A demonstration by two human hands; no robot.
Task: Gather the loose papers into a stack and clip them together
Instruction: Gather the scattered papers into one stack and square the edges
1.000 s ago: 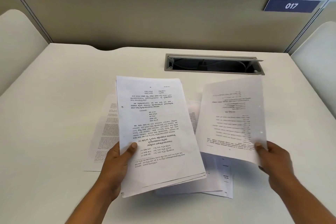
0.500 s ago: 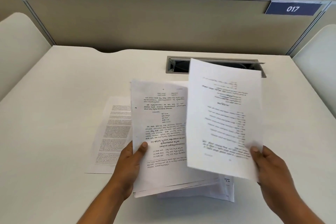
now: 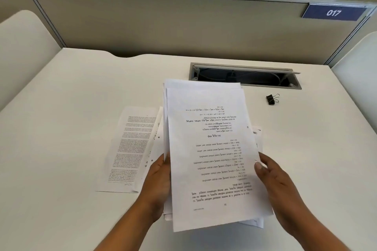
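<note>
A stack of printed white papers (image 3: 212,149) is held above the desk, its top sheet showing upside-down text. My left hand (image 3: 159,181) grips the stack's left edge from underneath. My right hand (image 3: 273,181) touches the right edge with its thumb on the top sheet. One loose printed sheet (image 3: 130,149) lies flat on the desk to the left. More loose sheets (image 3: 257,138) peek out beneath the stack on the right. A black binder clip (image 3: 272,99) rests on the desk at the right, away from both hands.
The white desk (image 3: 71,108) has an open cable slot (image 3: 244,76) at the back, just beyond the stack. A beige partition (image 3: 163,26) with a blue "017" label (image 3: 333,12) closes off the far side.
My right hand has laid its single sheet on top of the stack in my left hand. The stack now sits centred between both hands, and the binder clip has come into view.
</note>
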